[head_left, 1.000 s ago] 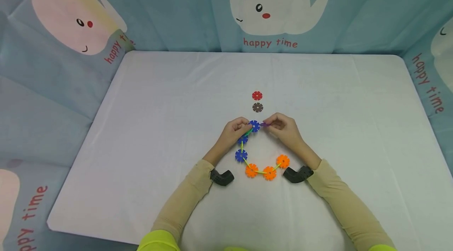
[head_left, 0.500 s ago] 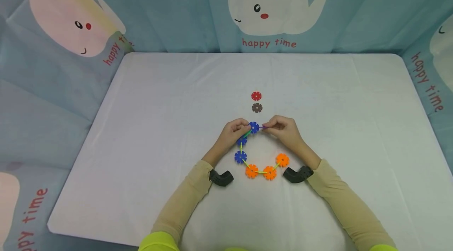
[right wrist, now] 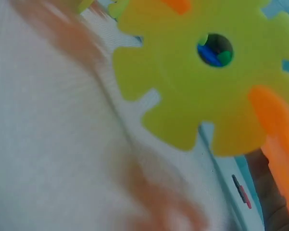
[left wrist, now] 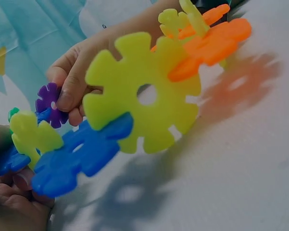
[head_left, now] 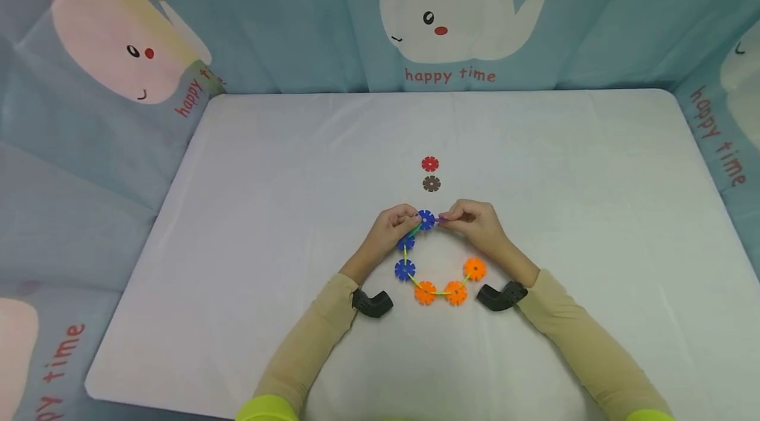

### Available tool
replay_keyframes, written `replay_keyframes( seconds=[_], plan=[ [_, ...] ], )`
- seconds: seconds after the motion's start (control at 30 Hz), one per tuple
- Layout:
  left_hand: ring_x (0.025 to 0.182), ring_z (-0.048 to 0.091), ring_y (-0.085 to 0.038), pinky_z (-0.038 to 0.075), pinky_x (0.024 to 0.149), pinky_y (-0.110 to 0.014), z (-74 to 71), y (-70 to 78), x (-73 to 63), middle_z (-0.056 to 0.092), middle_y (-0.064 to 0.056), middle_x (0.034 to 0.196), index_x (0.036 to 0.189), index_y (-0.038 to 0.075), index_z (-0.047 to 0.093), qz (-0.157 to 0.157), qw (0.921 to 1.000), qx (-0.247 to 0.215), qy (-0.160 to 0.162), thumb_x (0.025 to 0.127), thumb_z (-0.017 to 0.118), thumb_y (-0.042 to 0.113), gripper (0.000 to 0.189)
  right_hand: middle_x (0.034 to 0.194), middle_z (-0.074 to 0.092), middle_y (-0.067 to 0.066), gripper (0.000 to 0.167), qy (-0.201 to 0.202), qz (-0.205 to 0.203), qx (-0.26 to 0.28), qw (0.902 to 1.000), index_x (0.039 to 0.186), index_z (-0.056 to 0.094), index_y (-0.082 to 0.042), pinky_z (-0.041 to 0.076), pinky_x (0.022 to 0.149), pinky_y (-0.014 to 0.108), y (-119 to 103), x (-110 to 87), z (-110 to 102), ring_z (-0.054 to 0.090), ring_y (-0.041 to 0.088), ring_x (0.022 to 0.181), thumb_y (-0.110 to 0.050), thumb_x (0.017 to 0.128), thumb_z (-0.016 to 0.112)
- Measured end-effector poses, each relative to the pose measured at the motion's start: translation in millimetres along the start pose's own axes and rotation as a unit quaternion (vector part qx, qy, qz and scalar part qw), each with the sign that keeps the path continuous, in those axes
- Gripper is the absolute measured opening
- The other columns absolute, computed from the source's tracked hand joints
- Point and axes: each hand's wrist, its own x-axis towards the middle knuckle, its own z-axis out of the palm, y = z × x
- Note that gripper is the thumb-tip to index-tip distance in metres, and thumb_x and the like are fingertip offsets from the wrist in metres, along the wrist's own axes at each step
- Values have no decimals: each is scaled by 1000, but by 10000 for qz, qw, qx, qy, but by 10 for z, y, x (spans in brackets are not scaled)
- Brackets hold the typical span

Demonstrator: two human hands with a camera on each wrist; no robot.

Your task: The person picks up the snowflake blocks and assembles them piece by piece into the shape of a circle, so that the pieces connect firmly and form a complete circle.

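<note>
A curved chain of slotted plastic discs lies between the hands in the head view. My left hand (head_left: pixel 393 229) grips its upper end, near a blue disc (head_left: pixel 425 220) and a green disc (head_left: pixel 413 231). With thumb and fingers, my right hand (head_left: pixel 477 223) pinches a purple disc (left wrist: pixel 46 102) edge-on against that blue disc; how deep their slots engage is hidden. Further along run another blue disc (head_left: pixel 405 270), thin yellow discs such as the large yellow disc (left wrist: pixel 118 82) in the left wrist view, and orange discs (head_left: pixel 425 293). The right wrist view shows a yellow disc (right wrist: pixel 178 82) close up.
A red disc (head_left: pixel 430 163) and a brown disc (head_left: pixel 431 183) lie flat beyond the hands. Black wrist mounts (head_left: pixel 373 303) jut inward from both sleeves. Behind the white table (head_left: pixel 285 163) hangs a blue whale-print curtain (head_left: pixel 297 18).
Both hands and the chain's upper end have come slightly toward the person. The right fingertips, with the purple disc, are a little closer to the blue disc; the head view has shifted slightly.
</note>
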Motion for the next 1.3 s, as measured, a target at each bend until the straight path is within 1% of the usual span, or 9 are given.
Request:
replay_keyframes(
  seconds=[0.2, 0.37, 0.47, 0.57, 0.7, 0.8, 0.9, 1.13, 1.3],
  plan=[
    [52, 36, -10, 31, 50, -22, -13, 33, 12, 42, 0, 58, 86, -7, 52, 15, 10000, -53, 8, 91, 51, 6, 14, 76, 62, 18, 17, -31, 42, -13, 10000, 69, 57, 10, 49, 65, 26, 52, 19, -1, 62, 24, 75, 27, 70, 57],
    [52, 35, -9, 29, 50, -21, 4, 206, -19, 39, 2, 58, 85, -5, 50, -3, 9999, -115, -78, 92, 48, 4, 11, 79, 62, 17, 14, -187, 293, -25, 9994, 74, 59, 7, 49, 67, 28, 170, 38, -44, 62, 25, 76, 21, 73, 59],
    [53, 35, -9, 30, 52, -21, 14, 265, -32, 40, 2, 59, 85, -2, 49, -36, 9997, -193, -108, 92, 47, 5, 11, 92, 61, 14, 18, -413, 299, -842, 9951, 91, 60, 5, 47, 74, 27, 231, 60, -78, 60, 22, 83, 8, 75, 66],
    [53, 36, -9, 31, 53, -21, 9, 271, -45, 42, 3, 59, 82, -1, 49, -49, 9993, -360, -39, 91, 46, 3, 10, 117, 53, 15, 42, -777, 137, -2098, 9746, 115, 54, 2, 37, 85, 32, 291, 79, -105, 51, 23, 100, -5, 78, 69],
    [52, 35, -8, 31, 51, -21, -11, 258, -56, 42, 3, 59, 80, 0, 49, -57, 9980, -615, 95, 90, 46, 1, 11, 134, 40, 13, 48, -1238, 65, -3140, 9413, 127, 46, 1, 34, 78, 36, 324, 96, -119, 43, 24, 95, -15, 85, 62],
    [51, 35, -7, 30, 50, -20, -25, 243, -51, 41, 3, 58, 78, 2, 49, -51, 9975, -692, 144, 89, 46, 1, 11, 123, 51, 12, 36, -1213, 98, -3381, 9332, 121, 54, -1, 36, 70, 33, 307, 98, -116, 40, 21, 83, -13, 87, 58],
    [51, 34, -7, 30, 49, -21, -28, 223, -40, 41, 3, 57, 77, 3, 48, -23, 9974, -707, 158, 89, 48, 1, 12, 103, 59, 10, 29, -844, -56, -3456, 9346, 112, 60, -1, 39, 71, 33, 317, 92, -124, 44, 21, 84, -9, 84, 61],
    [50, 34, -7, 30, 49, -20, 3, 205, -28, 42, 4, 55, 78, 3, 49, -48, 9978, -657, 87, 90, 50, 4, 12, 92, 41, 16, 39, -343, -119, -3853, 9221, 116, 55, 5, 35, 65, 36, 347, 65, -109, 39, 25, 76, -8, 80, 66],
    [50, 34, -8, 30, 50, -21, -3, 225, -47, 40, 4, 54, 79, 3, 49, -42, 9986, -519, 88, 90, 50, 5, 12, 90, 45, 14, 26, -55, 94, -3522, 9359, 97, 58, 4, 36, 71, 38, 359, 72, -71, 43, 26, 80, -7, 77, 70]
  ],
)
